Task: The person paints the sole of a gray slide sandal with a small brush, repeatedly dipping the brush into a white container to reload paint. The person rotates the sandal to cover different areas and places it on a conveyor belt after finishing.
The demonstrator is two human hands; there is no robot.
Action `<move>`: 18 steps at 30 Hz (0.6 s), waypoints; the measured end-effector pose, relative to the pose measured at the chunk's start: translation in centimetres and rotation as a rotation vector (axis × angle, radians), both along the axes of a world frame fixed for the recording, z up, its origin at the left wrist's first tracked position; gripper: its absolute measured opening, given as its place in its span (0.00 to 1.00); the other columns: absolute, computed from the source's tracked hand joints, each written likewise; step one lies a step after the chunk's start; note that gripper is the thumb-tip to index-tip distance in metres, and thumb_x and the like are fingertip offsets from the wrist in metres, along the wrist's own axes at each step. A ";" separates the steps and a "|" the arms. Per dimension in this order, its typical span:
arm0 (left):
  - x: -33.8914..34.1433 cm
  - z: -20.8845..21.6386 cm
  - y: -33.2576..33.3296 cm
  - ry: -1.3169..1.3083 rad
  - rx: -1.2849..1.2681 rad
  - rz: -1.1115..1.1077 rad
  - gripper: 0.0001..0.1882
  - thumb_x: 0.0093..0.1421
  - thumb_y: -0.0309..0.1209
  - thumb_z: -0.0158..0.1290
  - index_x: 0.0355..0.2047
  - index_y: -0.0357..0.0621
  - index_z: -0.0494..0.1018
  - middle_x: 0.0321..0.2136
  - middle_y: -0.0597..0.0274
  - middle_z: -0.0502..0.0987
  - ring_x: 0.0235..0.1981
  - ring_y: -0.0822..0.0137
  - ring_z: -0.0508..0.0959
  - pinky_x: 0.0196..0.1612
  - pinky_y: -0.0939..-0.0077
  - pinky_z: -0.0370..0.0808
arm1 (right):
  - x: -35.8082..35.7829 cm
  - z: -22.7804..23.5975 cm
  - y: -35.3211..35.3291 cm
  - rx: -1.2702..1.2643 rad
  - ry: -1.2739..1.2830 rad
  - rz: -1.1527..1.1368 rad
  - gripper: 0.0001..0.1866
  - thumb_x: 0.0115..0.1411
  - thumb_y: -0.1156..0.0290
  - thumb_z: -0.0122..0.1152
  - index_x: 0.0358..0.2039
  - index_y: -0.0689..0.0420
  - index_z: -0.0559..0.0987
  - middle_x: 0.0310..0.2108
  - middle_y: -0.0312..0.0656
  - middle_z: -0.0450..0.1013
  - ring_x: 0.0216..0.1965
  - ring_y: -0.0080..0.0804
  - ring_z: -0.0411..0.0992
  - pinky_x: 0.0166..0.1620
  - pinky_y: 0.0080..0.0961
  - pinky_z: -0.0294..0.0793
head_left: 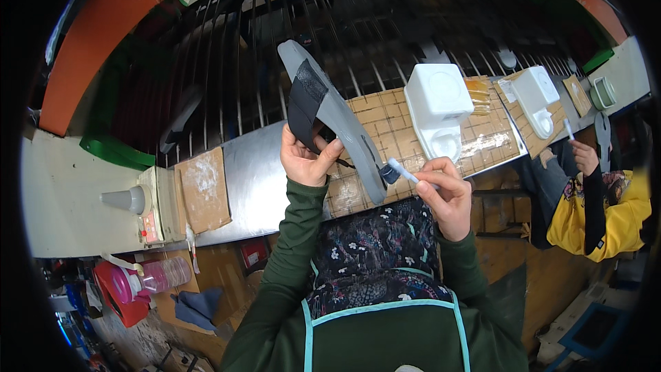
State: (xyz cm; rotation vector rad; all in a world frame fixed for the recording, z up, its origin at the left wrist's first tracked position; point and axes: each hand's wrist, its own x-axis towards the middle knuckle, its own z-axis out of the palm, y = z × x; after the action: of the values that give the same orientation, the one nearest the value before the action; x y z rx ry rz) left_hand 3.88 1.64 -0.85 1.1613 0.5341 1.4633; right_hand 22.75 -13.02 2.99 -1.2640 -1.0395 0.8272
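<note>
My left hand holds up a long grey shoe insole with a black strap wrapped across its upper part. My right hand grips a small brush with a pale handle, and its dark bristle end touches the insole's lower edge. Just beyond the brush a white square glue container stands on the workbench. Both sleeves are dark green, and I wear a flowered apron with a light blue edge.
A conveyor of dark metal bars runs behind the bench. A cardboard-covered board and a small white heater device sit at left. On the right a co-worker in a yellow top holds a brush near a second white container.
</note>
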 end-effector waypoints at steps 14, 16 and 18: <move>0.2 0.5 -1.4 0.200 0.017 0.057 0.27 0.45 0.24 0.70 0.40 0.40 0.65 0.29 0.67 0.73 0.25 0.81 0.72 0.31 0.86 0.72 | -0.1 -0.3 1.0 0.064 -0.320 -0.128 0.08 0.54 0.75 0.67 0.36 0.58 0.85 0.33 0.36 0.70 0.26 0.16 0.65 0.27 0.15 0.64; 0.1 0.4 -1.5 0.208 0.013 0.050 0.27 0.44 0.25 0.71 0.40 0.40 0.65 0.29 0.67 0.73 0.25 0.81 0.72 0.31 0.86 0.72 | 0.0 -0.1 1.5 0.065 -0.351 -0.142 0.08 0.54 0.74 0.67 0.36 0.57 0.85 0.33 0.36 0.70 0.25 0.17 0.64 0.26 0.15 0.63; 0.0 0.4 -1.7 0.225 0.007 0.034 0.28 0.44 0.25 0.71 0.40 0.40 0.65 0.29 0.68 0.73 0.25 0.81 0.72 0.31 0.86 0.71 | 0.1 0.0 2.1 0.069 -0.404 -0.161 0.08 0.54 0.74 0.67 0.36 0.56 0.85 0.33 0.36 0.70 0.23 0.17 0.64 0.26 0.16 0.63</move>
State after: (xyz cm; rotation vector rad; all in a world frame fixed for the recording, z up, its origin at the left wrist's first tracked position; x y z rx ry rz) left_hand 3.89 -0.04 -0.50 1.3366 0.7066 1.3718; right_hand 22.89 -10.95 3.01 -1.4686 -1.2533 0.4155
